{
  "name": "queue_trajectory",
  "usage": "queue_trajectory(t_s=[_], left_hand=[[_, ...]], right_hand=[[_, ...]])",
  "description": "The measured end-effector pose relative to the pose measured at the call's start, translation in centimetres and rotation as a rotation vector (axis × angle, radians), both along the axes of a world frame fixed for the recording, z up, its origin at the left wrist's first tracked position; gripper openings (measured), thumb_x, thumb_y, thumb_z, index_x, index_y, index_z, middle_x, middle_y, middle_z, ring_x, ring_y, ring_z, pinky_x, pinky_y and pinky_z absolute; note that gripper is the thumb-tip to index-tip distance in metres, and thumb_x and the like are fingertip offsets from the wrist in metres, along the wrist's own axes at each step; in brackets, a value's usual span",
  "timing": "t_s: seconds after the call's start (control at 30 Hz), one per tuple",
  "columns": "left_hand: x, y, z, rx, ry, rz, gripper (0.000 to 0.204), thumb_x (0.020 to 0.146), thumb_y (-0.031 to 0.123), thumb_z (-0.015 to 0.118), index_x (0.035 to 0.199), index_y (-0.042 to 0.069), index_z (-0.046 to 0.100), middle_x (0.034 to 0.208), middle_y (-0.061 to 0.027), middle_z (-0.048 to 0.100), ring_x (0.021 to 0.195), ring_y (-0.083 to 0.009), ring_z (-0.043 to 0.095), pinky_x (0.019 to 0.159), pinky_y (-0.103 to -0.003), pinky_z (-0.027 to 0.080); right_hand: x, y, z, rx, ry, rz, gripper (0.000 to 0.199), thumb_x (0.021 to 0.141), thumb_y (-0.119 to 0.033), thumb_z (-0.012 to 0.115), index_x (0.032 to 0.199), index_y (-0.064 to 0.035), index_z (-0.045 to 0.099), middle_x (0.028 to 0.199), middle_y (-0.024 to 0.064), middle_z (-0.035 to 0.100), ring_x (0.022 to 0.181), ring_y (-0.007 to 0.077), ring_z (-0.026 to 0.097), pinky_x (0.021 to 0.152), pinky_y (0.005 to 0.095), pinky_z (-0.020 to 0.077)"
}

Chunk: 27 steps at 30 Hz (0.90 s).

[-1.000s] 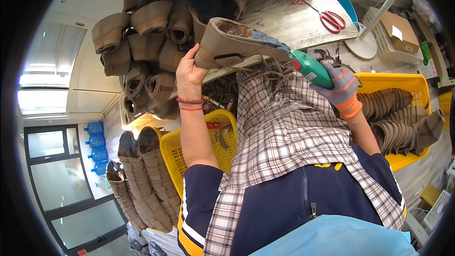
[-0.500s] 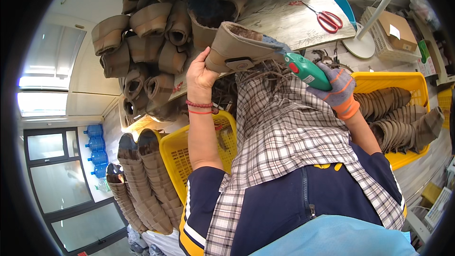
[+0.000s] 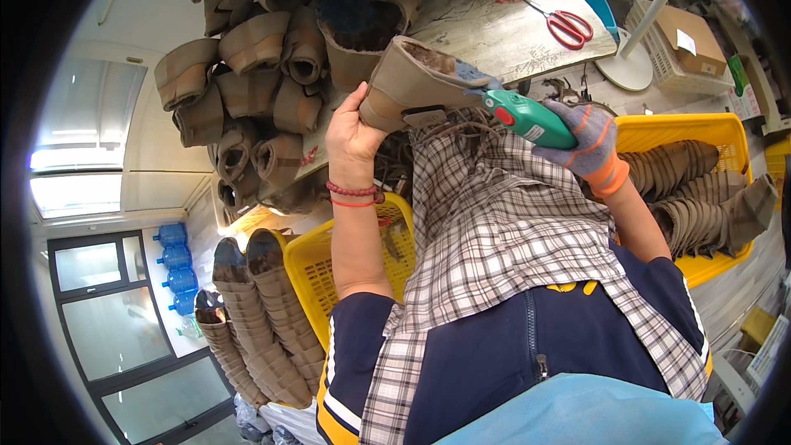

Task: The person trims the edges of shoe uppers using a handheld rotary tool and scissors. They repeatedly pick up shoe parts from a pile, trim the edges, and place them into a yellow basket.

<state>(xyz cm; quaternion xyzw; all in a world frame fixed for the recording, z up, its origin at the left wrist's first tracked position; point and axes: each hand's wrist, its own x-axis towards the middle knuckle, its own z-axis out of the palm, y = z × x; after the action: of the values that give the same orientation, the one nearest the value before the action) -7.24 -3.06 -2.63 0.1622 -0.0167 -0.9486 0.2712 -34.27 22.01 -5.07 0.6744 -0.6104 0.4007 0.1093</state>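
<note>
My bare left hand (image 3: pixel 352 132), with red bead bracelets at the wrist, grips the lower left side of a tan shoe upper (image 3: pixel 412 86). The upper is tilted, its fleecy lining showing through the opening. In a grey and orange work glove, my right hand (image 3: pixel 589 148) is wrapped round a green handheld electric cutter (image 3: pixel 527 119) with a red button. The cutter's tip meets the blue-grey lining edge at the upper's right end; its blade is hidden there. Under the upper, a checked apron (image 3: pixel 503 222) covers my lap, with brown strips near its top.
A pile of uppers (image 3: pixel 251 45) stands on the table (image 3: pixel 494 25) ahead, with red-handled scissors (image 3: pixel 568 29) at right. Yellow crates flank me: the left crate (image 3: pixel 317 280) and the right crate (image 3: pixel 680 125), which holds rows of uppers. Nested uppers (image 3: pixel 255 313) stand far left.
The cutter has shifted slightly left and down along the upper's edge. The upper has turned a little in my left hand, and its side tab is less visible. The whole view has shifted slightly.
</note>
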Motion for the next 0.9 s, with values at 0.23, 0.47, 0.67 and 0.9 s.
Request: queue_trajectory(t_s=[0.23, 0.47, 0.67, 0.9], left_hand=[[-1.8, 3.2, 0.9, -0.201, -0.077, 0.176, 0.036, 0.096, 0.011, 0.042, 0.127, -0.007, 0.044, 0.13, -0.0197, 0.051, 0.12, -0.0309, 0.049, 0.105, -0.046, 0.038], [-2.8, 6.6, 0.7, -0.436, -0.049, 0.325, 0.039, 0.092, 0.01, 0.05, 0.129, -0.002, 0.046, 0.134, -0.0151, 0.049, 0.125, -0.0304, 0.045, 0.109, -0.049, 0.03], [-3.0, 8.5, 0.2, -0.708, -0.041, 0.325, 0.046, 0.086, 0.0, 0.051, 0.131, 0.002, 0.046, 0.132, -0.0126, 0.051, 0.125, -0.0285, 0.046, 0.108, -0.049, 0.032], [-3.4, 9.1, -2.1, -1.037, -0.16, 0.371, 0.039, 0.085, -0.005, 0.053, 0.123, -0.001, 0.054, 0.124, -0.01, 0.057, 0.115, -0.0228, 0.055, 0.1, -0.039, 0.041]], right_hand=[[1.0, -0.4, 1.0, -0.029, -0.042, -0.01, 0.06, 0.058, -0.037, 0.084, 0.107, -0.008, 0.065, 0.077, 0.0089, 0.065, 0.06, 0.0258, 0.059, 0.055, 0.0332, 0.0469], [2.0, -0.2, 2.1, 0.004, -0.186, 0.014, 0.06, 0.058, -0.035, 0.085, 0.107, -0.0061, 0.065, 0.08, 0.0114, 0.066, 0.064, 0.0275, 0.062, 0.057, 0.0335, 0.0493], [3.1, 0.3, 2.3, 0.147, -0.479, 0.049, 0.057, 0.063, -0.028, 0.084, 0.109, -0.0033, 0.063, 0.084, 0.0118, 0.068, 0.07, 0.0212, 0.066, 0.064, 0.0302, 0.0518], [4.1, 0.3, 2.1, 0.209, -0.807, 0.062, 0.055, 0.067, -0.023, 0.082, 0.114, -0.0019, 0.061, 0.084, 0.0091, 0.069, 0.071, 0.0127, 0.066, 0.065, 0.0266, 0.0523]])
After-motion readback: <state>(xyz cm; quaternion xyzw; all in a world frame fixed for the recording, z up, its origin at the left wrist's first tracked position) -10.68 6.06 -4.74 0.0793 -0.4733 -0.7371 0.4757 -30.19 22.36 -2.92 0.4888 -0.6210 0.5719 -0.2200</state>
